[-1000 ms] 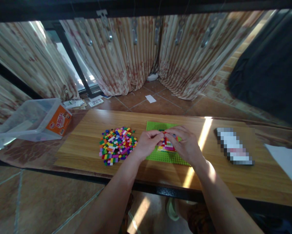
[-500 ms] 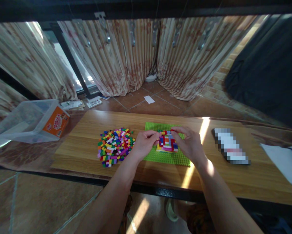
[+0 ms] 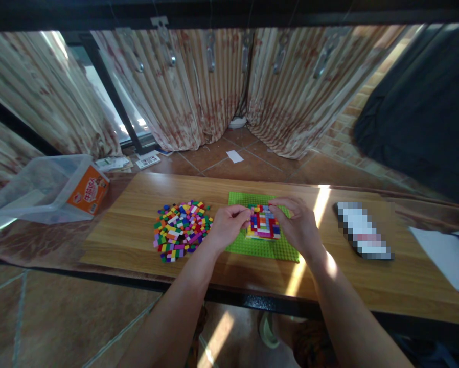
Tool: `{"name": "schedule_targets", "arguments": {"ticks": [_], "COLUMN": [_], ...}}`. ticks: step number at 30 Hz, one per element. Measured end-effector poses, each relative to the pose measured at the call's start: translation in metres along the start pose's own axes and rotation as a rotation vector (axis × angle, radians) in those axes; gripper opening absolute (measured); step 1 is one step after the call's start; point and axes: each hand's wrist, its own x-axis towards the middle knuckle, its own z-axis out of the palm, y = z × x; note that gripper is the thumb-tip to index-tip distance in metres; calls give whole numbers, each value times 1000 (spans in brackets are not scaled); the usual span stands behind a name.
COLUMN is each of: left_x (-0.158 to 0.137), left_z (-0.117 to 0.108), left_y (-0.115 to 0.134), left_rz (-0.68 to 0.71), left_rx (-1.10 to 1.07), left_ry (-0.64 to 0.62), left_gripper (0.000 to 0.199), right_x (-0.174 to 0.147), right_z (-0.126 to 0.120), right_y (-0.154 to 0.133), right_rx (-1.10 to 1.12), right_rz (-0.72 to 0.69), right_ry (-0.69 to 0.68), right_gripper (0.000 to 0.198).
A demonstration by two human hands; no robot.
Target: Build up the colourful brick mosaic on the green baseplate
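A small block of multicoloured toy bricks (image 3: 265, 228) stands on a green studded baseplate (image 3: 268, 250). My left hand (image 3: 228, 225) is closed in a pinch at the block's left side; its fingertips hide whatever is between them. On the other side, my right hand (image 3: 297, 221) curls over the block's far right corner, thumb and forefinger together. A bit of red, seemingly a toy brick (image 3: 271, 205), shows at those fingertips. Left of the baseplate lies a loose pile of small coloured bricks (image 3: 183, 230), close to my left wrist.
The wooden table (image 3: 130, 240) carries a phone-like object with a pixelated top (image 3: 363, 230) on the right. White paper (image 3: 440, 255) lies at the right end. A clear plastic bin (image 3: 41, 189) with an orange label stands at the left. Curtains (image 3: 199, 92) hang behind.
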Motion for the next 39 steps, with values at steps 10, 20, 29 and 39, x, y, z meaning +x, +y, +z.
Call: {"name": "schedule_targets", "arguments": {"ticks": [10, 20, 29, 39], "left_x": [-1, 0, 3, -1], "left_z": [1, -2, -3, 3], "left_y": [3, -2, -12, -4], "left_rz": [-6, 28, 51, -16], "left_rx": [-43, 48, 137, -47], "left_ry": [-13, -14, -54, 49], "left_gripper": [26, 24, 29, 16], "right_x": [-6, -3, -3, -3], "right_z": [25, 32, 34, 37], "right_y": [25, 18, 15, 18], "right_rx": [362, 550, 588, 587], "right_rz": [385, 567, 639, 636], "right_ry": [-5, 20, 28, 14], "right_gripper": [25, 29, 41, 36]}}
